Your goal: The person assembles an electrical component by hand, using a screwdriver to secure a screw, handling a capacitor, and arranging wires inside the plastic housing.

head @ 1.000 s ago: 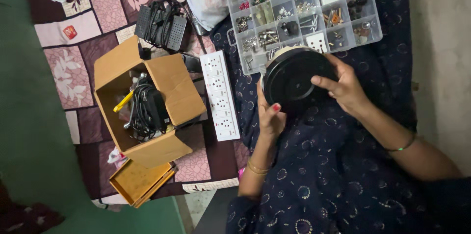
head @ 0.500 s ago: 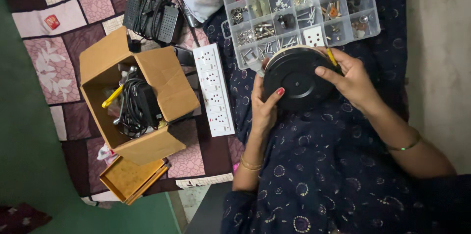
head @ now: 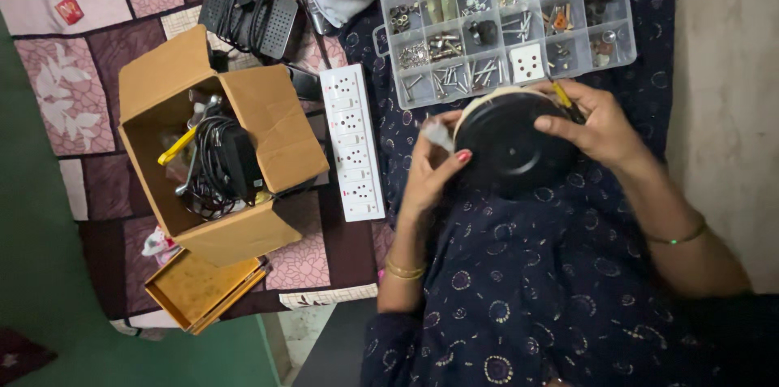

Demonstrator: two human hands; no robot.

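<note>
Hands gripping black round disc, clear compartment box above, left fingers perhaps pinching scrap

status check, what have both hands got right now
Left hand grips the black round disc at its edge. Right hand shut on disc, yellow tool under fingers. Parts box just above, touching nothing.

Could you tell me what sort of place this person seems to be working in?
Probably a home, with the person seated on a patchwork bedspread, doing small electrical repair. A clear compartment box of screws and sockets, a white power strip and a cardboard box of cables and tools lie around the round black part both hands hold.
</note>
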